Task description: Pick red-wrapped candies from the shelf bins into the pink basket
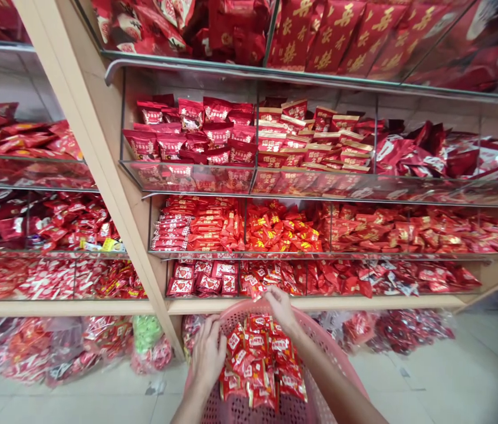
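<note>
A pink perforated plastic basket (326, 330) stands in front of me, with several small red-and-white candy packets (255, 362) heaped inside. My left hand (208, 353) is over the basket's left rim, its fingers bent around the edge. Beyond the far rim, my right hand (282, 309) pinches a small red candy packet (256, 291) at the front of the lowest shelf. Right behind that packet lies a compartment of similar red packets (275, 274). To its left are square packets with white-framed heart labels (208, 280).
Glass-fronted shelves (319, 188) of red packets rise ahead, split by clear dividers. A wooden upright (85, 153) separates another shelf unit on the left. Below the wooden bottom ledge (363, 303), clear bags of sweets (72, 347) sit on the tiled floor (403, 388).
</note>
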`<state>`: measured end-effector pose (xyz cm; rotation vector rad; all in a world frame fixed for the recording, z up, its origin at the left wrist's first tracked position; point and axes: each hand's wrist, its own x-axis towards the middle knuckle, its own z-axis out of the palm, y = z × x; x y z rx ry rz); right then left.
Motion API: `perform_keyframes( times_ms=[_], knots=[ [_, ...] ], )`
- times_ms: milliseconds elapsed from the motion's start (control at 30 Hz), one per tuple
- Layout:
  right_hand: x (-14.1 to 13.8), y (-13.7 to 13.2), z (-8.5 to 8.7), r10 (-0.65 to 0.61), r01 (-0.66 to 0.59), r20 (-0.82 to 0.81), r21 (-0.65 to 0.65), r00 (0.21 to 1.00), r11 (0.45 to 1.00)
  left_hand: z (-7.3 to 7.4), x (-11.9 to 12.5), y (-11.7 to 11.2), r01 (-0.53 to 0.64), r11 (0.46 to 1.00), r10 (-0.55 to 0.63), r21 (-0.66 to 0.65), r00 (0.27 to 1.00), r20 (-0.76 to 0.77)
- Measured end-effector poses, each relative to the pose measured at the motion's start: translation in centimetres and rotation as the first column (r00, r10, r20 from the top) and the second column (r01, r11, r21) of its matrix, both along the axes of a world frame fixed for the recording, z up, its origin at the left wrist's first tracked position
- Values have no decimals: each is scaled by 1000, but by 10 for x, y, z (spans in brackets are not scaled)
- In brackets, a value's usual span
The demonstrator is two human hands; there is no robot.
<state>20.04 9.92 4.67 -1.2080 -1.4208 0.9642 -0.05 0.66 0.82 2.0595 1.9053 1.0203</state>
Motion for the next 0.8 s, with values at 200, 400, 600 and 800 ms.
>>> perform_keyframes(
  times_ms=[200, 400, 600, 800],
  knots=[
    [12, -32, 19, 82, -85, -24, -151, 996, 985, -1, 0, 0, 11, 1000, -11, -29, 1000, 15],
    [8, -36, 1, 402, -360, 110, -279, 909, 890, 1, 1, -1, 15, 999, -15, -34, 1000, 18],
    [-15, -30, -15, 561, -473, 143, -395, 815, 788, 2, 1, -1, 14, 999, -13, -36, 1000, 21],
    [-30, -15, -15, 625, -489, 225, -450, 748, 747, 1, 0, -1, 5, 999, -4, -32, 1000, 21]
  ],
)
